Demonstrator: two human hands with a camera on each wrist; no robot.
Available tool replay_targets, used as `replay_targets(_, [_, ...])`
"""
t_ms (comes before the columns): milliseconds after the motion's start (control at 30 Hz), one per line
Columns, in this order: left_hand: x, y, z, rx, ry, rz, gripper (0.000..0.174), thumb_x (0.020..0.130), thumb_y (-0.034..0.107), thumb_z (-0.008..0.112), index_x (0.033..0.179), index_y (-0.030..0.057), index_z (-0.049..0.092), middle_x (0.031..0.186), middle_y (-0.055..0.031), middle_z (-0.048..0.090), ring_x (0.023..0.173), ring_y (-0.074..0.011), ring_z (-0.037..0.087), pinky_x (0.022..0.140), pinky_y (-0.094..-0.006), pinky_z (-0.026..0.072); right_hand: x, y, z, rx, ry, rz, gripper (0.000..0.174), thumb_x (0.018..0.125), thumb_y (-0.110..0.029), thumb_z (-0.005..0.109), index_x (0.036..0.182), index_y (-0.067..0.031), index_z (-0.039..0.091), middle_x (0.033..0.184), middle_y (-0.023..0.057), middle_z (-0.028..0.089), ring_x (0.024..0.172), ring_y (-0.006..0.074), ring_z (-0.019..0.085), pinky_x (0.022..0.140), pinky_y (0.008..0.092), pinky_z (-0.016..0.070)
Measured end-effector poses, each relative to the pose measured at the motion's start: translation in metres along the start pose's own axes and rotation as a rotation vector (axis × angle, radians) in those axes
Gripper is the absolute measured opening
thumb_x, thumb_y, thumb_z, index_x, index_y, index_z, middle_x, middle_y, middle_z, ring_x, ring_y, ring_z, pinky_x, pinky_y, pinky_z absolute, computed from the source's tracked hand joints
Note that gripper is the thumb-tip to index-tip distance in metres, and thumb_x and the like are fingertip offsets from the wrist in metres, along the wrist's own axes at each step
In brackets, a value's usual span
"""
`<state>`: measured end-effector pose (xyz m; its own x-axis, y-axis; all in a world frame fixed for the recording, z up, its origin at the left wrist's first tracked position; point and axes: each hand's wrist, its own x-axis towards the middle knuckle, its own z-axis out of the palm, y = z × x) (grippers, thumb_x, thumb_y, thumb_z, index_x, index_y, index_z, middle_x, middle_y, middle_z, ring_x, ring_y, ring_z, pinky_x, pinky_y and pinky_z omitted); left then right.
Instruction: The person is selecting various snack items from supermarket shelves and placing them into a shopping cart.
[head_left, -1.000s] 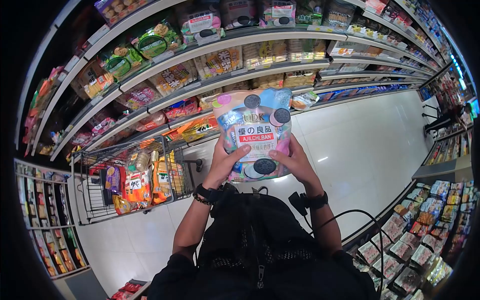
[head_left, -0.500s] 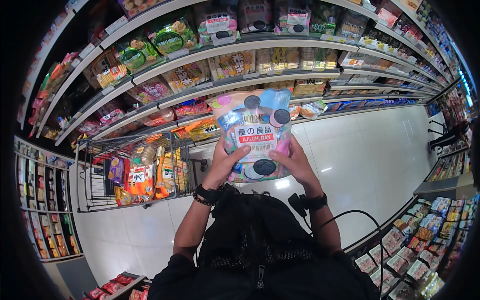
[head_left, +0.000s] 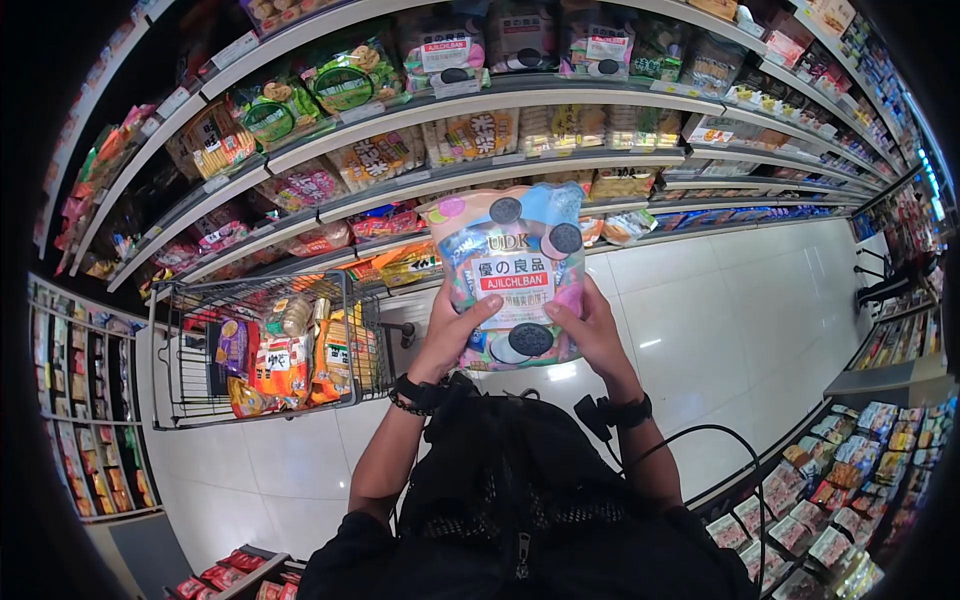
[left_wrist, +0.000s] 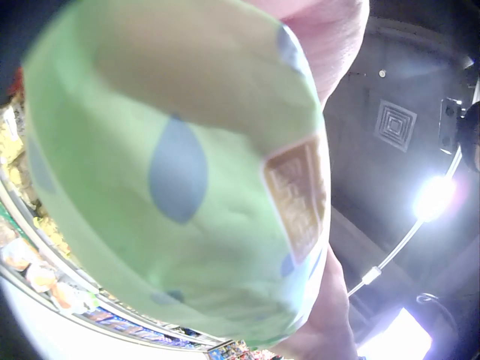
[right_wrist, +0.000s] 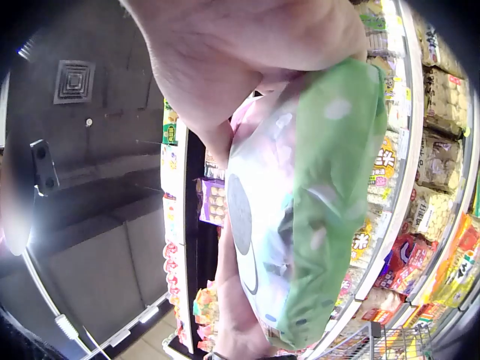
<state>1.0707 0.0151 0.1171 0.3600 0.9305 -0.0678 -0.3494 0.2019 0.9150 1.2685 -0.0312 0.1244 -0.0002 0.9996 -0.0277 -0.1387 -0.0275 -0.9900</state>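
Note:
In the head view, a puffed pastel bag of sandwich cookies (head_left: 512, 262), printed with dark cookies and a red AJILCHLBAN strip, faces up in front of my chest. My left hand (head_left: 450, 330) grips its left side, thumb across the front; my right hand (head_left: 594, 332) holds the right side the same way. The wrist views show the bag's light green side (left_wrist: 112, 217), with blue drop shapes, close to the left camera. Above it in the right wrist view is my right hand (right_wrist: 255, 60). Fingers behind the bag are hidden in the head view.
A wire shopping cart (head_left: 270, 415) with several snack packs (head_left: 283, 365) stands to my left. Curved shelves (head_left: 400, 185) of packaged snacks run ahead, with matching cookie bags (head_left: 440, 50) on an upper one. A low display (head_left: 830, 480) lies at right; a black cable (head_left: 740, 437) loops beside my right arm.
The shelves and cart have shifted slightly right in the head view as the camera turned. Both hands keep hold of the bag, which sits a touch lower in the view.

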Motion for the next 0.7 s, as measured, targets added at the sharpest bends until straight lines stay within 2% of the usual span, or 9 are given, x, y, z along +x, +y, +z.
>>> replay_targets(133, [0.007, -0.015, -0.002, 0.196, 0.111, 0.117, 0.064, 0.083, 0.021, 0.067, 0.132, -0.0004, 0.032, 0.12, -0.0125, 0.051, 0.106, -0.0172, 0.053, 0.09, -0.0319, 0.0444, -0.003, -0.004, 0.011, -0.058, 0.018, -0.052, 0.056, 0.081, -0.011, 0.066, 0.13, -0.0012, 0.038, 0.112, 0.009, 0.054, 0.099, 0.0135, 0.054, 0.081, 0.0292, 0.0469])
replay_targets(200, [0.014, -0.028, -0.009, 0.047, 0.167, -0.01, 0.065, 0.088, 0.038, 0.058, 0.133, 0.0004, 0.031, 0.122, -0.011, 0.05, 0.109, -0.0171, 0.051, 0.091, -0.0335, 0.0433, -0.006, -0.02, 0.016, -0.136, -0.008, -0.092, 0.059, 0.081, -0.011, 0.066, 0.132, -0.0019, 0.037, 0.115, 0.0099, 0.052, 0.1, 0.0142, 0.054, 0.082, 0.03, 0.0468])
replay_targets(300, [0.013, -0.048, -0.031, -0.416, -0.066, -0.184, 0.063, 0.092, 0.048, 0.044, 0.135, 0.0028, 0.031, 0.124, -0.0106, 0.049, 0.11, -0.0187, 0.05, 0.092, -0.0337, 0.0426, 0.004, -0.024, 0.006, -0.229, -0.526, -0.271, 0.071, 0.073, -0.011, 0.066, 0.136, -0.0042, 0.035, 0.127, 0.0129, 0.042, 0.11, 0.0203, 0.048, 0.085, 0.0302, 0.0447])
replay_targets(333, [0.009, -0.035, -0.022, -0.697, -0.212, -0.252, 0.061, 0.093, 0.046, 0.042, 0.135, 0.0034, 0.032, 0.125, -0.0111, 0.048, 0.11, -0.0195, 0.05, 0.093, -0.0332, 0.0425, 0.004, -0.024, 0.01, -0.227, -0.52, -0.27, 0.071, 0.073, -0.011, 0.066, 0.136, -0.0042, 0.035, 0.127, 0.0129, 0.042, 0.11, 0.0203, 0.048, 0.085, 0.0302, 0.0447])
replay_targets(400, [-0.013, -0.024, -0.012, -0.472, -0.326, -0.016, 0.06, 0.09, 0.041, 0.051, 0.133, 0.0029, 0.034, 0.124, -0.0105, 0.048, 0.11, -0.0186, 0.05, 0.092, -0.0321, 0.043, 0.004, -0.024, 0.029, -0.239, -0.202, -0.31, 0.07, 0.076, -0.014, 0.069, 0.136, -0.0059, 0.034, 0.133, 0.0124, 0.036, 0.109, 0.0212, 0.047, 0.09, 0.0333, 0.0412])
replay_targets(467, [-0.015, -0.034, -0.017, -0.424, -0.199, -0.079, 0.06, 0.089, 0.038, 0.053, 0.133, 0.0029, 0.034, 0.125, -0.0101, 0.047, 0.109, -0.0181, 0.05, 0.092, -0.0317, 0.0431, 0.007, -0.007, 0.038, -0.305, -0.125, -0.297, 0.074, 0.078, -0.015, 0.068, 0.139, -0.0051, 0.027, 0.138, 0.0124, 0.03, 0.116, 0.0205, 0.043, 0.093, 0.0338, 0.0404])
replay_targets(533, [-0.012, -0.046, -0.026, -0.373, -0.069, -0.131, 0.059, 0.088, 0.036, 0.055, 0.133, 0.0029, 0.035, 0.126, -0.0097, 0.047, 0.108, -0.0175, 0.05, 0.092, -0.0313, 0.0433, 0.006, 0.011, 0.043, 0.199, -0.182, -0.024, 0.08, 0.079, -0.013, 0.068, 0.14, -0.0025, 0.018, 0.139, 0.013, 0.028, 0.122, 0.02, 0.038, 0.096, 0.0354, 0.0395])
replay_targets(600, [-0.012, -0.063, -0.044, -0.343, -0.003, -0.156, 0.059, 0.088, 0.035, 0.057, 0.133, 0.0029, 0.035, 0.126, -0.0095, 0.047, 0.107, -0.0173, 0.051, 0.092, -0.0311, 0.0433, 0.005, 0.022, 0.037, 0.233, -0.177, 0.064, 0.079, 0.079, -0.009, 0.069, 0.138, -0.0002, 0.018, 0.135, 0.013, 0.034, 0.121, 0.0176, 0.041, 0.096, 0.0347, 0.0404])
replay_targets(700, [-0.01, -0.063, -0.065, -0.284, -0.383, -0.091, 0.05, 0.09, 0.021, 0.054, 0.133, 0.0041, 0.035, 0.118, -0.0061, 0.051, 0.102, -0.0137, 0.053, 0.091, -0.0282, 0.0432, 0.003, 0.022, 0.03, 0.444, -0.059, 0.143, 0.072, 0.076, -0.007, 0.07, 0.133, -0.0001, 0.026, 0.123, 0.0116, 0.046, 0.112, 0.016, 0.049, 0.093, 0.0319, 0.0426])
